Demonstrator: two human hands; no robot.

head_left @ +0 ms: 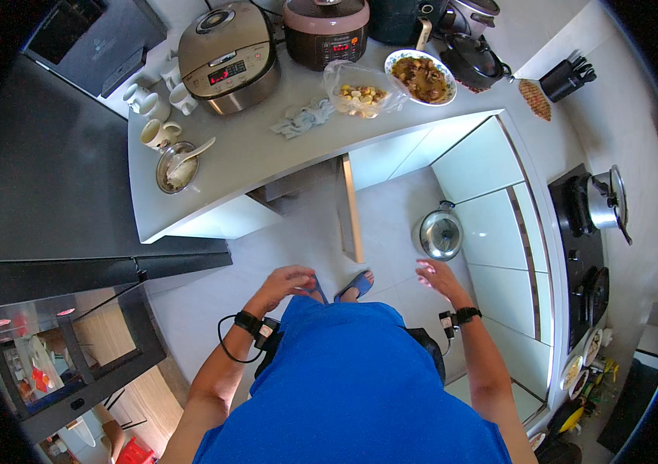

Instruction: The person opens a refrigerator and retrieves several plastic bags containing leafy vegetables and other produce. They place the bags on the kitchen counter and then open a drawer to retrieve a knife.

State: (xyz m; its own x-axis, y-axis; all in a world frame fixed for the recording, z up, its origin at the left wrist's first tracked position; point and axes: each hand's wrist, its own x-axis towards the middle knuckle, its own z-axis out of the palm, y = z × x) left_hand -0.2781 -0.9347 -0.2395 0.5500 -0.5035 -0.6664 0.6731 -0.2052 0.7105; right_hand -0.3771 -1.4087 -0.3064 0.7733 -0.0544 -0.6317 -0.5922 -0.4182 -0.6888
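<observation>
My left hand [289, 284] hangs in front of my blue shirt, its fingers loosely bent and holding nothing. To the right, my right hand [437, 278] is also empty, with its fingers apart. Closest to it is a metal pot with a glass lid [441, 234], standing on the floor by the white cabinets; hand and pot look apart. Ahead, between the two hands, a cabinet door [351, 213] stands swung out under the counter. Each wrist has a black strap with a small device.
On the counter [252, 155] are a rice cooker [228, 62], a pressure cooker [327, 35], mugs [160, 133], a metal bowl with a spoon [178, 166], a bag of yellowish pieces [362, 97] and a dish of food [423, 76]. A stove [579, 263] lies right; a dark glass-fronted cabinet [74, 340] stands left.
</observation>
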